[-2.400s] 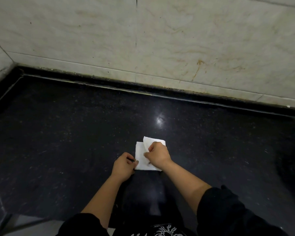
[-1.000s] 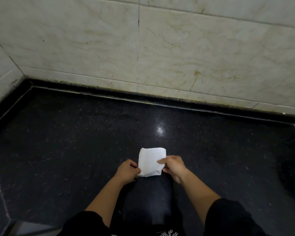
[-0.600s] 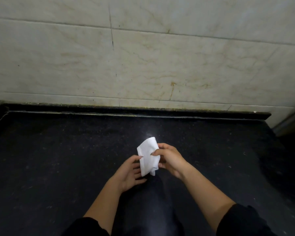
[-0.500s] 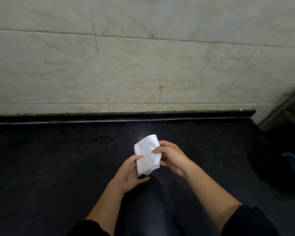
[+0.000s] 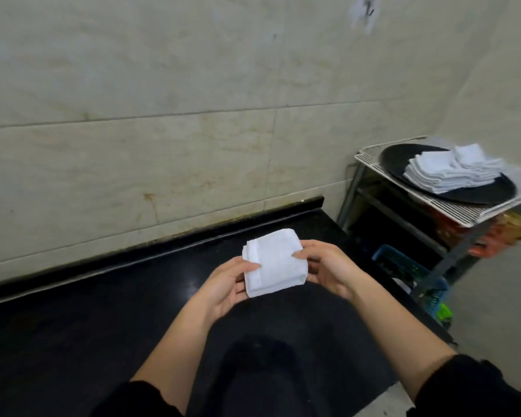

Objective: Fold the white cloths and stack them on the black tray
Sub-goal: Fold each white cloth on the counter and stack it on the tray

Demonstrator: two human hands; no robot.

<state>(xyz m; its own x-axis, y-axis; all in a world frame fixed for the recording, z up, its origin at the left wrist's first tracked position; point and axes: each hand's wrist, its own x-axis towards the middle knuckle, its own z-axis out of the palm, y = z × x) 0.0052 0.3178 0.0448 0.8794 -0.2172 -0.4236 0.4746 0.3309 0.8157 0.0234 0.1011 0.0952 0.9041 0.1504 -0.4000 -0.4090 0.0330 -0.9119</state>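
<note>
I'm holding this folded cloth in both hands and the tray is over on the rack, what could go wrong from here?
The folded cloth is only pinched at its sides by the left hand and right hand, so its layers might fall open on the way over. The stack on the black tray looks stepped and uneven, so another cloth may make it slide.

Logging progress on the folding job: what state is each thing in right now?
Small white cloth: folded, held above the black counter.
Left hand: holds the cloth's left edge.
Right hand: holds its right edge.
Round black tray: rests on white wire rack.
Pile of white cloths: folded, stacked on tray.
</note>
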